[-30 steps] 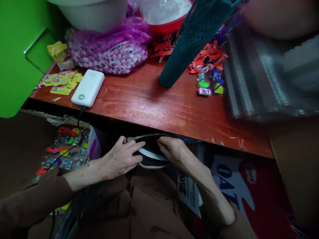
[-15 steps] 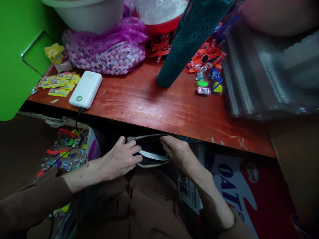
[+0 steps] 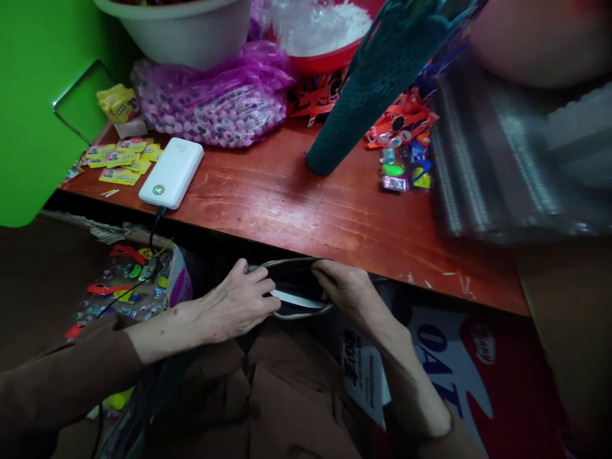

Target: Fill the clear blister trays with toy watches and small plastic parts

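A dark bag (image 3: 291, 313) lies in my lap below the table edge, its mouth held apart by both hands. What looks like a zip runs along its pale rim. My left hand (image 3: 245, 298) is closed on the left end of the rim, fingers curled over the edge. At the right end, my right hand (image 3: 345, 288) pinches the rim, with some fingertips hidden inside the mouth. A white strip (image 3: 300, 299) shows across the dark opening. The rest of the inside is too dark to make out.
On the red-brown table (image 3: 258, 204) are a white power bank (image 3: 172, 173) with a cable, yellow packets (image 3: 124, 159), a purple bag of beads (image 3: 215, 115), a teal knitted tube (image 3: 349, 121) and clear plastic sleeves (image 3: 497, 159). A box of small toys (image 3: 129, 274) stands lower left.
The view has shifted slightly, so the table things sit a little further right and lower. Both hands keep their hold on the bag's rim; its mouth looks slightly narrower.
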`<state>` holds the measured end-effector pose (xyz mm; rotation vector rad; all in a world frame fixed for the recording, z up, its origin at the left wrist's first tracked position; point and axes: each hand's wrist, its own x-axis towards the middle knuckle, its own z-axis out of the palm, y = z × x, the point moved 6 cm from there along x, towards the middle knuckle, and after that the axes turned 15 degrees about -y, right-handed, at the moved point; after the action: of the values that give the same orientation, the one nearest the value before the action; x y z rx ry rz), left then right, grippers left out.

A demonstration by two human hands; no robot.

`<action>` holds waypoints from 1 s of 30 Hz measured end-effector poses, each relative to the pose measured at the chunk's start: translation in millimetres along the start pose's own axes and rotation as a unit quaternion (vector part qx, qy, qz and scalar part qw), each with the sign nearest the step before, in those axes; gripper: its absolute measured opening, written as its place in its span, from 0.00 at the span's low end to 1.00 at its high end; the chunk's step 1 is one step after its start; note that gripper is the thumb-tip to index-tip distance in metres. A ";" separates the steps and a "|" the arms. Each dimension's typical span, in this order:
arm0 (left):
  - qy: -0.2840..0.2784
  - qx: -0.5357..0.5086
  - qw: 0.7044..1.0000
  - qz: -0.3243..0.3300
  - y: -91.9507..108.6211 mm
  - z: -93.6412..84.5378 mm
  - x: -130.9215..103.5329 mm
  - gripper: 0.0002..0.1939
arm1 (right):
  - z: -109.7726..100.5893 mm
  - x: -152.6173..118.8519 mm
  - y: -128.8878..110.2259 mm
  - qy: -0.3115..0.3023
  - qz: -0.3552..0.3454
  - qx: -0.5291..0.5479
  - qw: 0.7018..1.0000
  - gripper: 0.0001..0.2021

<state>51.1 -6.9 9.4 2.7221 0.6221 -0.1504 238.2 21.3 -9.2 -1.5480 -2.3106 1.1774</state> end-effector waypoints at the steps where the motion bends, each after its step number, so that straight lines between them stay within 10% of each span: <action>1: 0.001 0.002 1.000 -0.001 0.2 0.2 -0.2 0.04 | -0.6 -0.2 -1.0 0.001 -0.004 0.003 1.000 0.12; 7: -0.013 0.008 1.000 -0.013 1.0 7.4 -5.0 0.04 | -4.5 -6.7 -6.0 -0.012 0.004 0.077 0.997 0.10; 16: 0.014 -0.013 1.000 -0.015 -4.8 3.0 -7.0 0.03 | -57.7 -69.6 9.6 0.128 0.023 0.011 0.991 0.07; 22: 0.030 -0.012 0.999 -0.015 -1.2 -1.1 -4.1 0.02 | -12.5 -104.2 43.8 0.020 0.075 0.044 0.996 0.18; 30: 0.136 0.046 0.990 -0.017 20.7 -13.6 15.5 0.06 | 13.5 -88.8 58.4 0.079 0.032 0.035 0.996 0.10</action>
<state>74.5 -13.3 25.8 2.8466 0.7535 0.1918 316.1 -49.3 -29.7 -1.6377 -2.1139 1.0941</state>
